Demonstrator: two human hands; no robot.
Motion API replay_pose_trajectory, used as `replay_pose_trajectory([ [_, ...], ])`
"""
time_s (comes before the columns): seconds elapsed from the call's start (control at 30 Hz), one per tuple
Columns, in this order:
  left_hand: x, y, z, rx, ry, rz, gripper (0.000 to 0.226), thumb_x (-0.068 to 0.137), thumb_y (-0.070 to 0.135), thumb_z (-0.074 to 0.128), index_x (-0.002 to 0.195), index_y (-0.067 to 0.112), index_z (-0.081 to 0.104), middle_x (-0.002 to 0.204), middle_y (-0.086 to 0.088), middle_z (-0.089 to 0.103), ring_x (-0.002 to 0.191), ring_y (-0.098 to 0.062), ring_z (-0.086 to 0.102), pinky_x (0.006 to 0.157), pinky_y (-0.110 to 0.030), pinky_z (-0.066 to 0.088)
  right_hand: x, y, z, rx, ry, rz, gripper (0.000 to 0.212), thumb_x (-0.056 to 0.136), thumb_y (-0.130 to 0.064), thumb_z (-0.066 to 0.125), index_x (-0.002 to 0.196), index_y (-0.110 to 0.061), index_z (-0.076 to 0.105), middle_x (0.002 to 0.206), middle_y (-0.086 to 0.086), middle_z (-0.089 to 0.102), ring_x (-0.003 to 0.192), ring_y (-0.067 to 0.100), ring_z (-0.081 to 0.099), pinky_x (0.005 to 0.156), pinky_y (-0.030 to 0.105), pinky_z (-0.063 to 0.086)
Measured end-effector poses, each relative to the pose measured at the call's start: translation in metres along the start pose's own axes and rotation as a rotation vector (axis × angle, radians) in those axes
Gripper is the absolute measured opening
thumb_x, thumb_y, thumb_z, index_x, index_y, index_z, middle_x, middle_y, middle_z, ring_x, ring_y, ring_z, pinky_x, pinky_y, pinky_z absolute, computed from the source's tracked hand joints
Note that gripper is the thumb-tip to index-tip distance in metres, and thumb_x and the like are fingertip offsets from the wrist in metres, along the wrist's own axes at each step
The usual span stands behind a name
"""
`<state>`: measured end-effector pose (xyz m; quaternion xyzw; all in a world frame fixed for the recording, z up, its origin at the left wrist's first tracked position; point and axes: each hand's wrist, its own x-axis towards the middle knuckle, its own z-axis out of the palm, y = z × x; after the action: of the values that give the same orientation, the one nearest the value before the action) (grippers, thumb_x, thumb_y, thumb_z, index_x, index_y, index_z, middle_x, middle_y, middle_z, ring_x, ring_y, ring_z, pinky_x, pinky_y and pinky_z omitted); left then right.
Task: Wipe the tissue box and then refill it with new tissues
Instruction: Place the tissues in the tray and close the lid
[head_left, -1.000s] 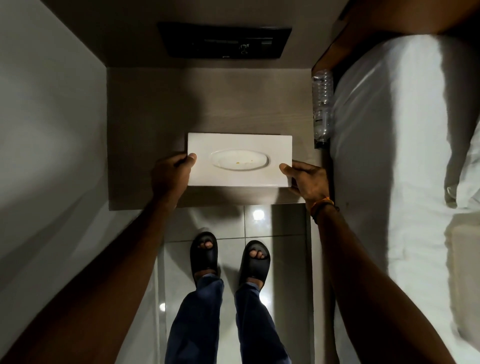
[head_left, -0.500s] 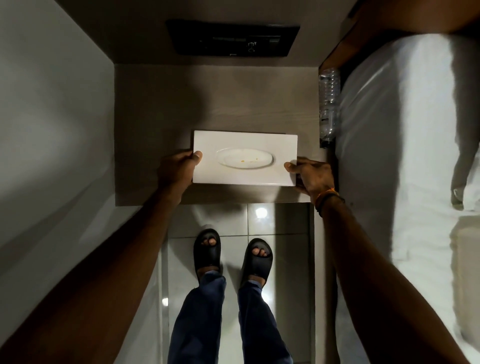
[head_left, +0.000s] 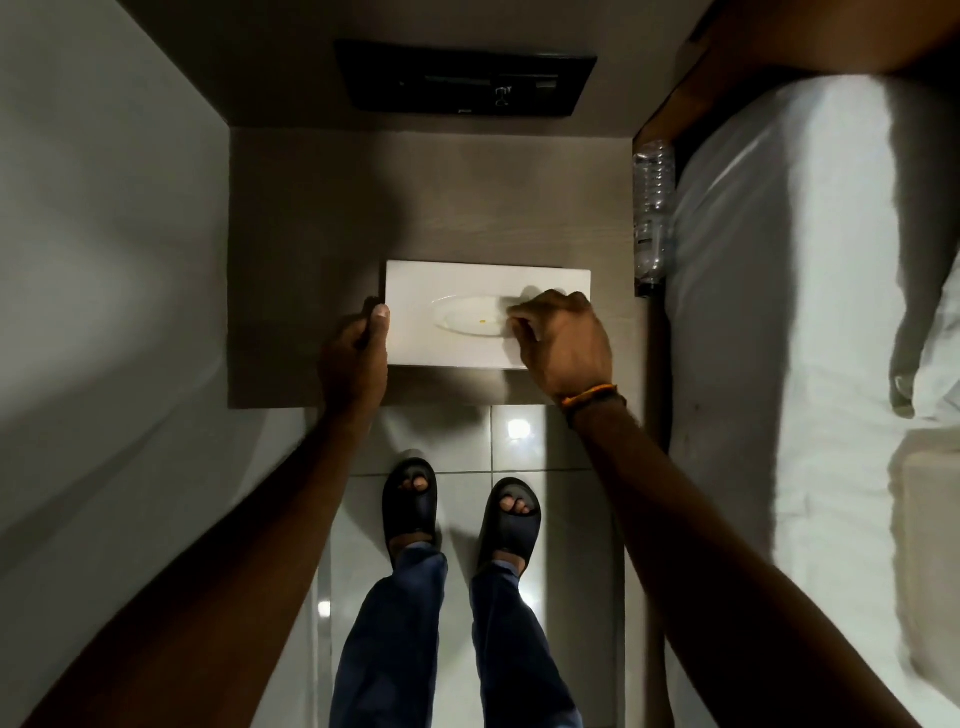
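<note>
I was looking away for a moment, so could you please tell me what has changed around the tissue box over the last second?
The right hand left the right end of the white rectangular tissue box and moved onto its top, fingertips at the oval opening. The left hand stays at the left end, and the box remains on the grey-brown wooden shelf. The clear plastic bottle has not moved.

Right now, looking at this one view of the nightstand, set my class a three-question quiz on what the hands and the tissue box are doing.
1. True or false: the left hand grips the left end of the white tissue box.
2. Where are the right hand fingertips? A) on the water bottle B) at the box's oval opening C) on the bed
3. Fill in: the box rests on the wooden ____.

Key: 1 true; 2 B; 3 nightstand.
</note>
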<state>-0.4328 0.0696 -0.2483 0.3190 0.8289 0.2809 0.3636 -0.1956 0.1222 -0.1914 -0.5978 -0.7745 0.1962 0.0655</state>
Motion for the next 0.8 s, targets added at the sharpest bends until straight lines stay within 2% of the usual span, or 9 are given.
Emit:
replay_pose_trajectory([
  [0.1, 0.0, -0.001, 0.001, -0.048, 0.013, -0.116, 0.065, 0.095, 0.065, 0.035, 0.1, 0.013, 0.074, 0.095, -0.009, 0.073, 0.092, -0.028, 0.068, 0.082, -0.038, 0.056, 0.017, -0.013, 0.001, -0.012, -0.16, 0.119, 0.031, 0.094, -0.037, 0.065, 0.121, -0.025, 0.074, 0.123, 0.005, 0.072, 0.115, 0.035, 0.062, 0.091, 0.04, 0.055],
  [0.13, -0.001, -0.002, 0.001, -0.094, 0.011, -0.169, 0.068, 0.094, 0.066, 0.034, 0.108, 0.012, 0.074, 0.104, -0.011, 0.073, 0.099, -0.03, 0.068, 0.089, -0.044, 0.057, 0.022, -0.016, 0.002, -0.01, -0.202, 0.164, 0.036, 0.092, -0.042, 0.068, 0.123, -0.025, 0.072, 0.125, 0.005, 0.072, 0.117, 0.033, 0.063, 0.093, 0.04, 0.055],
  [0.2, -0.003, -0.006, 0.002, -0.159, -0.005, -0.252, 0.068, 0.094, 0.066, 0.034, 0.118, 0.014, 0.072, 0.113, -0.011, 0.073, 0.102, -0.03, 0.07, 0.093, -0.05, 0.057, 0.03, -0.019, 0.005, -0.053, -0.245, 0.196, 0.041, 0.088, -0.047, 0.071, 0.121, -0.023, 0.071, 0.122, 0.007, 0.073, 0.114, 0.036, 0.066, 0.093, 0.041, 0.055],
  [0.37, -0.009, -0.02, 0.005, -0.259, -0.014, -0.315, 0.058, 0.104, 0.057, 0.035, 0.121, 0.013, 0.068, 0.114, -0.007, 0.072, 0.096, -0.024, 0.072, 0.085, -0.043, 0.06, 0.035, -0.024, 0.014, -0.195, -0.249, 0.065, 0.025, 0.096, -0.034, 0.061, 0.11, -0.015, 0.071, 0.114, 0.018, 0.071, 0.102, 0.044, 0.066, 0.083, 0.041, 0.049],
  [0.5, -0.006, -0.02, 0.004, -0.235, -0.017, -0.3, 0.048, 0.106, 0.054, 0.033, 0.108, 0.02, 0.067, 0.105, -0.005, 0.071, 0.091, -0.025, 0.072, 0.083, -0.044, 0.058, 0.036, -0.026, 0.016, -0.262, -0.241, 0.017, 0.026, 0.098, -0.031, 0.055, 0.112, -0.014, 0.069, 0.114, 0.017, 0.07, 0.101, 0.043, 0.065, 0.08, 0.04, 0.049],
  [0.67, -0.003, -0.018, 0.005, -0.22, -0.043, -0.317, 0.053, 0.104, 0.056, 0.035, 0.116, 0.016, 0.066, 0.108, -0.006, 0.07, 0.094, -0.025, 0.07, 0.071, -0.034, 0.054, 0.033, -0.026, 0.013, -0.263, -0.247, -0.012, 0.028, 0.099, -0.032, 0.053, 0.113, -0.013, 0.069, 0.114, 0.018, 0.07, 0.1, 0.043, 0.066, 0.08, 0.041, 0.049],
  [0.73, -0.003, -0.016, 0.004, -0.161, -0.05, -0.277, 0.051, 0.102, 0.058, 0.038, 0.115, 0.018, 0.067, 0.102, -0.002, 0.069, 0.091, -0.025, 0.07, 0.074, -0.038, 0.057, 0.032, -0.029, 0.009, -0.253, -0.242, -0.005, 0.027, 0.098, -0.033, 0.053, 0.112, -0.018, 0.069, 0.113, 0.013, 0.072, 0.098, 0.041, 0.068, 0.079, 0.039, 0.05],
  [0.8, -0.005, -0.015, 0.005, -0.126, -0.058, -0.231, 0.042, 0.098, 0.06, 0.045, 0.103, 0.024, 0.066, 0.09, 0.002, 0.068, 0.085, -0.023, 0.071, 0.073, -0.039, 0.057, 0.03, -0.031, 0.005, -0.227, -0.216, -0.006, 0.027, 0.099, -0.035, 0.051, 0.111, -0.021, 0.07, 0.111, 0.009, 0.073, 0.096, 0.04, 0.069, 0.08, 0.039, 0.051],
])
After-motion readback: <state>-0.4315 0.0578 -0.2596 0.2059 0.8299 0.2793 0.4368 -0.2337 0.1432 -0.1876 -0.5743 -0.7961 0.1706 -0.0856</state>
